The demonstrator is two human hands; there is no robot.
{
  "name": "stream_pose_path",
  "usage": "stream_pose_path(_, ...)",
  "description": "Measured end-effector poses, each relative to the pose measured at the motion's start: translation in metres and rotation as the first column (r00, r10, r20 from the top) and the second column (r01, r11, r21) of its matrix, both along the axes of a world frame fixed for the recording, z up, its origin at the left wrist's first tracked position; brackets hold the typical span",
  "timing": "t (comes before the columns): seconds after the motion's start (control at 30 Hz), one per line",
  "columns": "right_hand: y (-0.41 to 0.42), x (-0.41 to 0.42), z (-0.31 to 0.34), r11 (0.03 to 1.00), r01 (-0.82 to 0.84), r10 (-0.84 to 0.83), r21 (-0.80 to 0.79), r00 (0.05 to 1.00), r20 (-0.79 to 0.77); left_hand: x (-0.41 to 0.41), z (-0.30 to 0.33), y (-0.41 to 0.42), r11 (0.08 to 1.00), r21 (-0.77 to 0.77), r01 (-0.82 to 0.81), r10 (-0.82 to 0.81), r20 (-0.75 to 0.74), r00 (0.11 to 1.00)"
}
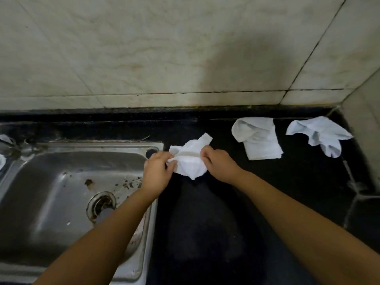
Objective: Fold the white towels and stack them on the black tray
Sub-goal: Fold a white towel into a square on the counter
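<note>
A crumpled white towel (191,159) is held just above the black counter (205,223), right of the sink. My left hand (158,171) pinches its left edge and my right hand (220,163) pinches its right edge. A second white towel (259,140), partly folded with a rumpled top, lies on the counter further right. A third white towel (320,134) lies crumpled near the right wall corner. No black tray is in view.
A steel sink (51,182) with a drain (101,204) fills the left side; its rim touches the counter. A tiled wall (185,48) stands behind, and another wall (366,130) closes the right end. Bits of white cloth (4,138) show at the far left.
</note>
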State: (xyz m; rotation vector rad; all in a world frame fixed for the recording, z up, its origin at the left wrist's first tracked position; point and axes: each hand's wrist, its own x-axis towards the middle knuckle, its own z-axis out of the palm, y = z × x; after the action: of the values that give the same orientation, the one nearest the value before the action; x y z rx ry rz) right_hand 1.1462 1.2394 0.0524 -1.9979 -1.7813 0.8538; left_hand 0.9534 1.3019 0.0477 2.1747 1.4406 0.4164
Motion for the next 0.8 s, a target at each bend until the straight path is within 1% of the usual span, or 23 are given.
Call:
stream_pose_path(0.07,-0.017,0.004,0.022,0.993,0.119,-0.112,0.026,0.976,-0.186,0.004,0.014,0.002,0.994,-0.100,-0.036,0.050,0.140,0.989)
stream_pose_path(0.13,-0.035,0.008,0.044,0.978,0.206,-0.188,0.033,0.939,-0.289,0.010,0.026,0.004,0.990,-0.138,-0.022,0.053,0.221,0.974)
stream_pose_path(0.17,-0.045,0.010,0.053,0.975,0.222,-0.204,0.026,0.932,-0.301,0.014,0.032,0.004,0.991,-0.134,-0.008,0.041,0.248,0.968)
stream_pose_path(0.2,-0.055,0.014,0.061,0.975,0.220,-0.206,0.018,0.938,-0.279,0.020,0.039,0.003,0.992,-0.129,0.005,0.031,0.275,0.961)
stream_pose_path(0.3,-0.086,0.030,0.080,0.967,0.248,-0.238,0.053,0.959,-0.156,0.034,0.058,-0.002,0.993,-0.115,0.039,0.006,0.368,0.930)
stream_pose_path(0.33,-0.095,0.038,0.087,0.952,0.292,-0.278,0.089,0.951,-0.137,0.037,0.065,-0.005,0.992,-0.116,0.047,0.003,0.401,0.916)
stream_pose_path(0.4,-0.113,0.053,0.102,0.889,0.425,-0.402,0.170,0.902,-0.155,0.042,0.078,-0.011,0.990,-0.125,0.068,-0.002,0.468,0.884)
stream_pose_path(0.47,-0.130,0.062,0.117,0.801,0.545,-0.499,0.248,0.837,-0.225,0.045,0.092,-0.019,0.978,-0.187,0.094,0.029,0.566,0.824)
stream_pose_path(0.5,-0.138,0.064,0.122,0.755,0.593,-0.531,0.279,0.803,-0.271,0.045,0.099,-0.024,0.957,-0.263,0.122,0.076,0.634,0.769)
stream_pose_path(0.57,-0.157,0.060,0.129,0.686,0.656,-0.558,0.316,0.752,-0.350,0.043,0.111,-0.037,0.881,-0.411,0.234,0.174,0.742,0.648)
stream_pose_path(0.6,-0.167,0.055,0.131,0.671,0.668,-0.557,0.321,0.741,-0.375,0.040,0.113,-0.044,0.849,-0.444,0.288,0.189,0.763,0.618)
stream_pose_path(0.67,-0.191,0.043,0.127,0.676,0.674,-0.558,0.297,0.732,-0.391,0.030,0.107,-0.059,0.807,-0.473,0.354,0.184,0.771,0.610)
stream_pose_path(0.7,-0.204,0.037,0.122,0.682,0.682,-0.566,0.264,0.721,-0.400,0.021,0.101,-0.068,0.786,-0.493,0.372,0.183,0.761,0.622)
stream_pose_path(0.8,-0.245,0.020,0.096,0.703,0.700,-0.570,0.123,0.658,-0.492,-0.007,0.068,-0.099,0.682,-0.593,0.427,0.156,0.689,0.708)
